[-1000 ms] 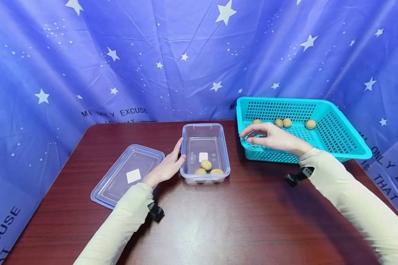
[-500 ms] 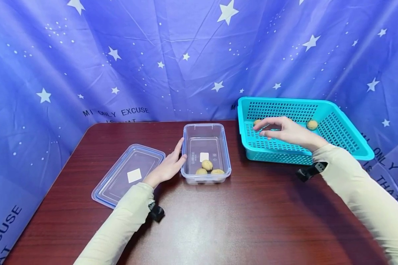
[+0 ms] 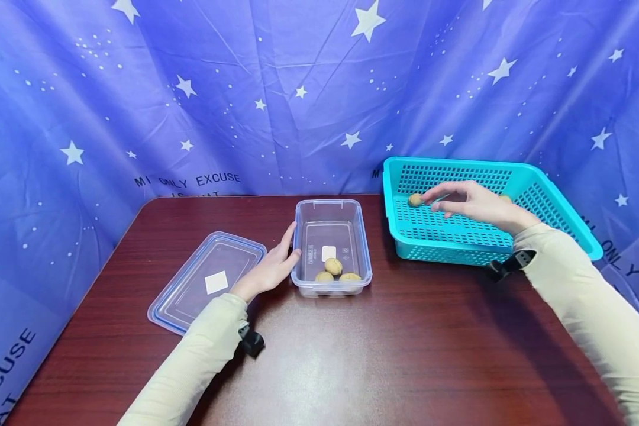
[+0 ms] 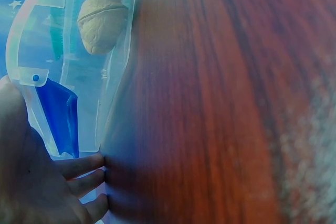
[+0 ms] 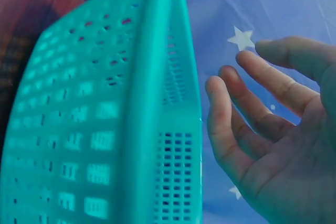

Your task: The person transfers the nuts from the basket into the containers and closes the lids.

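head view: our right hand [image 3: 471,204] has moved farther into the basket [image 3: 554,236], fingers spread and holding nothing, now near the left walnut [image 3: 415,200]. our left hand [image 3: 268,269] stays flat against the tub [image 3: 363,260], which holds three walnuts [image 3: 333,270].

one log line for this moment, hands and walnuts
left hand steadies clear container | right hand open over teal basket | walnut nearest

Staged recording booth, star-printed blue cloth backdrop [image 3: 277,89], dark wooden table [image 3: 351,355]
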A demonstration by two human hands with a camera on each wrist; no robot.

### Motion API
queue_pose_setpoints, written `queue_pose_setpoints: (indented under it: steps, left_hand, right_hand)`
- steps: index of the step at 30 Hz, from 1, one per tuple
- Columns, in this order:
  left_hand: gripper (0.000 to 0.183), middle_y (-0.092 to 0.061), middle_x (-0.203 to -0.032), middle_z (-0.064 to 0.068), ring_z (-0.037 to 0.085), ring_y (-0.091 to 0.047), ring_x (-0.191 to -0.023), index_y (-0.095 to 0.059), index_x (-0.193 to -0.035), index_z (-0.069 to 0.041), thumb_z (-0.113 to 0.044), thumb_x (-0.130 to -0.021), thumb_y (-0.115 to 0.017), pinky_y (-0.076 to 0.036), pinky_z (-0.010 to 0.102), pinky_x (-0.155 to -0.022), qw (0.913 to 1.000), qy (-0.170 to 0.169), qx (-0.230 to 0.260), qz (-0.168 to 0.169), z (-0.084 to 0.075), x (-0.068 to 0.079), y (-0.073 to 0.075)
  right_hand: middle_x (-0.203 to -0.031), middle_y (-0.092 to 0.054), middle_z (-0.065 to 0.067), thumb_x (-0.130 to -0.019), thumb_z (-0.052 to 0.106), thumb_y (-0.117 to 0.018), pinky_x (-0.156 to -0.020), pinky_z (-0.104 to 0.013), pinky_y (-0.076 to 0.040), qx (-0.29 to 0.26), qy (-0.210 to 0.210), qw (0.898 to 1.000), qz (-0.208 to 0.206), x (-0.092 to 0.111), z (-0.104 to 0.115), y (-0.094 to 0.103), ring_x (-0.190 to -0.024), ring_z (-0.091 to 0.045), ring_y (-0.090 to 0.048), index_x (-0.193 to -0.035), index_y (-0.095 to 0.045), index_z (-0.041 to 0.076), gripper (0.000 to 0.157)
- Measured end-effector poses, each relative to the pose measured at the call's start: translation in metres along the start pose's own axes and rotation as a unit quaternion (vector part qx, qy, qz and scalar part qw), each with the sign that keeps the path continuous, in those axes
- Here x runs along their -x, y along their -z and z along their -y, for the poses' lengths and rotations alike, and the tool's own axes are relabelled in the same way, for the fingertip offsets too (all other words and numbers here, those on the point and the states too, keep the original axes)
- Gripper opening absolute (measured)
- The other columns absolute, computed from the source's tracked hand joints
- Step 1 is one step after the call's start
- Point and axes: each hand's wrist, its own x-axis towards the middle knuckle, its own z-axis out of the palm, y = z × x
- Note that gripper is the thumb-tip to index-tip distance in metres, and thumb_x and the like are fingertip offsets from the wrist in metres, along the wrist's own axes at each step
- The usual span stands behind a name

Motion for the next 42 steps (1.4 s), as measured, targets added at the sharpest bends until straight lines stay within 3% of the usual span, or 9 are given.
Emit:
queue_pose_setpoints:
  steps: [10, 18, 26, 42]
  left_hand:
    - [0.069, -0.029, -0.15, 0.027, 0.039, -0.032, -0.135, 0.002, -0.157, -0.018, -0.027, -0.103, -0.041, -0.027, 0.051, -0.108, 1.0, 0.005, -0.001, 0.001, -0.002, 0.001, 0.0]
    - [0.069, -0.028, -0.151, 0.026, 0.038, -0.033, -0.135, 0.001, -0.157, -0.018, -0.026, -0.103, -0.041, -0.027, 0.05, -0.109, 1.0, 0.003, 0.002, -0.001, 0.0, -0.001, -0.001]
    - [0.069, -0.029, -0.15, 0.026, 0.038, -0.033, -0.135, 0.0, -0.157, -0.018, -0.025, -0.102, -0.041, -0.026, 0.05, -0.109, 1.0, 0.005, 0.006, -0.004, -0.002, 0.0, -0.001]
    - [0.068, -0.027, -0.152, 0.024, 0.037, -0.032, -0.135, 0.0, -0.157, -0.015, -0.024, -0.103, -0.041, -0.026, 0.049, -0.109, 0.9999, -0.008, 0.008, -0.004, -0.001, 0.0, 0.0]
  right_hand:
    - [-0.119, -0.061, -0.008, -0.102, 0.023, -0.052, -0.079, -0.03, -0.05, 0.009, -0.019, 1.0, -0.014, -0.002, -0.002, 0.024, -0.094, -0.018, -0.061, -0.132, -0.054, 0.002, 0.037]
    - [-0.133, -0.055, -0.013, -0.102, 0.034, -0.048, -0.082, -0.027, -0.046, 0.055, -0.041, 0.997, -0.025, -0.007, -0.011, 0.043, -0.11, -0.003, -0.054, -0.136, -0.052, 0.006, 0.044]
    - [-0.126, -0.059, -0.006, -0.102, 0.034, -0.049, -0.078, -0.027, -0.05, 0.052, -0.045, 0.997, -0.038, -0.011, -0.022, 0.052, -0.101, -0.004, -0.059, -0.136, -0.051, 0.003, 0.046]
    - [-0.137, -0.048, -0.024, -0.103, 0.033, -0.045, -0.078, -0.023, -0.049, 0.048, -0.074, 0.995, -0.053, -0.025, -0.044, 0.058, -0.096, 0.005, -0.055, -0.137, -0.046, -0.002, 0.048]
